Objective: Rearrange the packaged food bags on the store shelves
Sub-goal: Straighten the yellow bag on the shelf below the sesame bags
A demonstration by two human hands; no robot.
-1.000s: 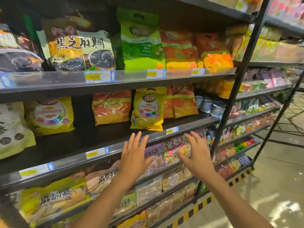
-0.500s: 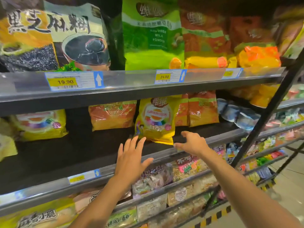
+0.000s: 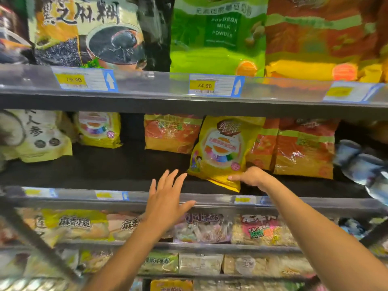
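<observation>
Closer in to the middle shelf (image 3: 105, 171) than a second ago, its dark bare stretch filling the left half. Tilted near the shelf's front edge, the yellow bag (image 3: 222, 148), standing in front of an orange bag (image 3: 304, 152), lower corner jutting toward the price rail (image 3: 210, 199). Out of reach half a second ago, with the right hand (image 3: 249, 177) only as far as the rail; now gripped at its bottom right corner, fingers (image 3: 237, 177) curled onto the seam, thumb hidden. Probably the first pick of the rearranging, bag not yet lifted off the shelf. Over the rail just left of the bag, the left hand (image 3: 165, 204), fingers (image 3: 168, 185) spread wide and straight, holding nothing, not touching the bag.

Further back on the left, a second orange bag (image 3: 172, 133); beyond the bare gap, a matching small yellow bag (image 3: 98, 129) and a white bag (image 3: 35, 135). Overhead, a green powder bag (image 3: 216, 38). Little in the way: upper shelf edge low over the bag's top, so likely out forward rather than up. At far right, slumped blue-and-white packets (image 3: 361, 162), blurred.
</observation>
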